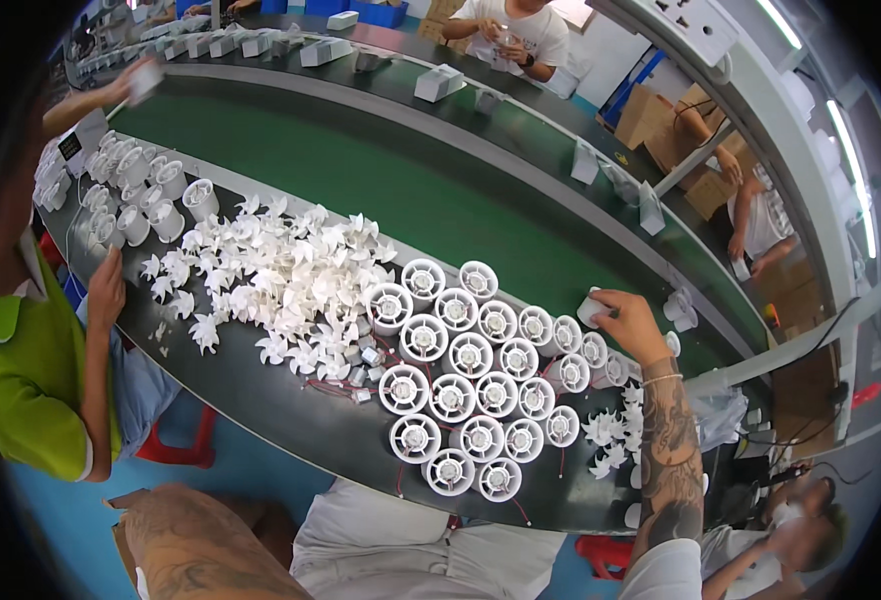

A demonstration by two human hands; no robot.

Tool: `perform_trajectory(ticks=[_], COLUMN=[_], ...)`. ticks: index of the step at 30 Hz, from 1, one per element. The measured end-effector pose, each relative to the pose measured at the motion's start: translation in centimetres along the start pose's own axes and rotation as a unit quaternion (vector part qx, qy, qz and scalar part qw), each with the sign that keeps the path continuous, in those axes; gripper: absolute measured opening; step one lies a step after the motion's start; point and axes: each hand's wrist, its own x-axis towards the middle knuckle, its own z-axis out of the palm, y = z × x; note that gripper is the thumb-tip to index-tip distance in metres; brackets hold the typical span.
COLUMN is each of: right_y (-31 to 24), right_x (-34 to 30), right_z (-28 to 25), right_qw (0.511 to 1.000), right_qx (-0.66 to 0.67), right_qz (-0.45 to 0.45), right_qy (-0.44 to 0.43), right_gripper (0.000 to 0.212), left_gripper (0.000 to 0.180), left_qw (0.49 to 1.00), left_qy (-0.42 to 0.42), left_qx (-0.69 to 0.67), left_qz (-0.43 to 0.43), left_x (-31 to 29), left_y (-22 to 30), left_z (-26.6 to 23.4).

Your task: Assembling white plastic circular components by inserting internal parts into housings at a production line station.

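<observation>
My right hand [629, 318] reaches over the edge of the green belt, its fingers closed on a small white cup-shaped housing [591, 309]. Close by, to its left and nearer me, stand rows of round white fan housings [471, 355] with spoked open tops, several trailing thin red wires. Left of them lies a heap of white fan blades [291, 260]. Between heap and housings are small silvery motors [369, 358] with red wires. A smaller group of fan blades [611, 430] lies beside my right forearm. My left arm [206, 545] shows at the lower edge; its hand is out of sight.
The green conveyor belt [361, 170] curves past the dark worktable [291, 425]. At left, a co-worker in a green shirt [31, 380] sits by white cups [136, 195]. A metal frame [791, 190] rises at right. Grey-white boxes [439, 83] line the far ledge, with people beyond.
</observation>
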Motion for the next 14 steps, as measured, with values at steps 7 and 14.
perform_trajectory(ticks=[7,14], right_y=[-1.5,-0.9], right_x=[2.7,2.1], right_z=[1.8,1.4], right_qw=[0.994,0.999], right_qx=[0.080,0.025], right_qz=[0.067,0.023], right_qy=[0.016,-0.005], right_gripper=[0.055,0.052], left_gripper=[0.051,0.034], left_qw=[0.990,0.858], left_qy=[0.044,-0.216], left_qx=[0.124,-0.216], left_qz=[-0.053,-0.414], left_x=[-1.2,4.7], left_y=[-7.3,-1.2], left_z=[-13.5,-12.3])
